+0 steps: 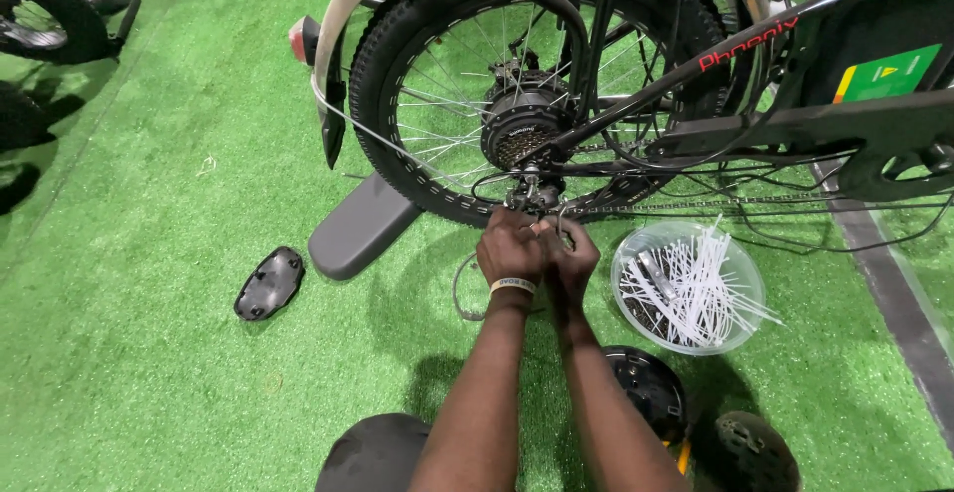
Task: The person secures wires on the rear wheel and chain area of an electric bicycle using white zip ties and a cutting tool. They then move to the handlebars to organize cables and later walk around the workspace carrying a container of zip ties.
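Down at the bottom of the rear wheel (467,84), both hands work close together at the derailleur (532,194), which hangs just under the hub (522,124). The left hand (509,246), with a pale wristband (514,284), has its fingers curled in tight, knuckles up, touching the lower part of the derailleur; what they grip is hidden by the hand itself. The right hand (568,253) sits just beside it, touching it, fingers bunched together and seemingly pinched on a thin cable (562,222) that loops up toward the derailleur, though I cannot tell for sure. The chain (696,202) runs off from the derailleur away from the wheel, toward the frame (696,65). Below the wheel and right of the hands, a clear round bowl (636,333) on the green turf (149,353) holds a heap of white zip ties (696,288). A grey kickstand foot (360,226) lies under the wheel's left side, and a small black cover (268,282) lies further left of it. A silver mudguard (343,25) arcs around the wheel. Near the forearms, beneath the bowl, sit a black round part (648,388) and a dark helmet (757,452).
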